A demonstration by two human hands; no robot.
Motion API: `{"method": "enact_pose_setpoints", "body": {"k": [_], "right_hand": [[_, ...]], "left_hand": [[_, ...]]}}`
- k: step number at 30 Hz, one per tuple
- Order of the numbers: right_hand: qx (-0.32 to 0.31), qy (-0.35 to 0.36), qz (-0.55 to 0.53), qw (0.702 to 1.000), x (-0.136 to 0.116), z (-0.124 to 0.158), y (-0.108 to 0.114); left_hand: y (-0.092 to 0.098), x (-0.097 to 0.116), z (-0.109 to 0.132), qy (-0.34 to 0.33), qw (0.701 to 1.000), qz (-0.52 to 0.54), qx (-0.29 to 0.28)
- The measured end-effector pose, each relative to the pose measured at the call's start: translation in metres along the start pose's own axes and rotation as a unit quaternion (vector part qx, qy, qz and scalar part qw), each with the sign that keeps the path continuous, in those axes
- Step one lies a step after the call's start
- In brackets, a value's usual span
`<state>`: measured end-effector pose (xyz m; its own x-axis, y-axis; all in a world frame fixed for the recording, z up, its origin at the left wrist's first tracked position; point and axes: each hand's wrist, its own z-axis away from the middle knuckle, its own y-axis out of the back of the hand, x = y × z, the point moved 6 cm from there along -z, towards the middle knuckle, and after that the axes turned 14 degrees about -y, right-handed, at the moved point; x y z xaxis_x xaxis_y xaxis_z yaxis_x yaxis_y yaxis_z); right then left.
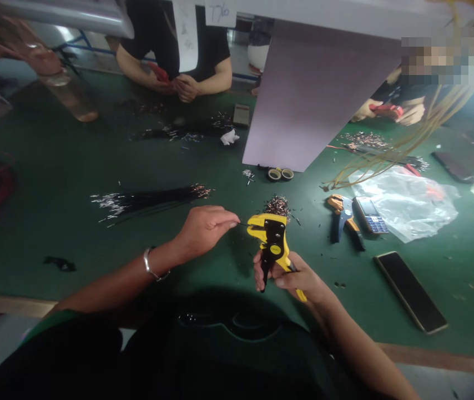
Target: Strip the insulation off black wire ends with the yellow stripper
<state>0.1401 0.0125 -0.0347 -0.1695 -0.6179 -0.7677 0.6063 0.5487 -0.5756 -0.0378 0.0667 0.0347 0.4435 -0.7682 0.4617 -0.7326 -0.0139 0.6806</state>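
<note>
My right hand (291, 273) is closed around the handles of a yellow and black wire stripper (276, 244), its jaws pointing left. Between thumb and fingertips, my left hand (207, 230) pinches a thin black wire (243, 224) whose end reaches the stripper's jaws. Whether the jaws are clamped on it I cannot tell. Just beyond the tool lies a heap of small stripped bits (277, 205). Farther left, a bundle of black wires (154, 198) rests on the green table, silvery ends at the left and coppery ends at the right.
Right of me lie a blue and orange stripper (343, 218), a keypad phone (370, 215), a dark smartphone (411, 291) and a clear plastic bag (412, 203). Tape rolls (281, 174) sit by an upright pale panel (316, 94). Co-workers' hands (186, 87) hold red tools across the table.
</note>
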Motion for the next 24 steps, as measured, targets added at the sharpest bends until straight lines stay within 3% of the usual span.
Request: {"method": "enact_pose_setpoints", "body": {"k": [24], "right_hand": [[0.016,-0.012,-0.033,0.999,0.0064,0.0010,0.0001]], "left_hand": [[-0.0030,-0.0026,0.0016,0.006,1.000,0.009,-0.014]]}}
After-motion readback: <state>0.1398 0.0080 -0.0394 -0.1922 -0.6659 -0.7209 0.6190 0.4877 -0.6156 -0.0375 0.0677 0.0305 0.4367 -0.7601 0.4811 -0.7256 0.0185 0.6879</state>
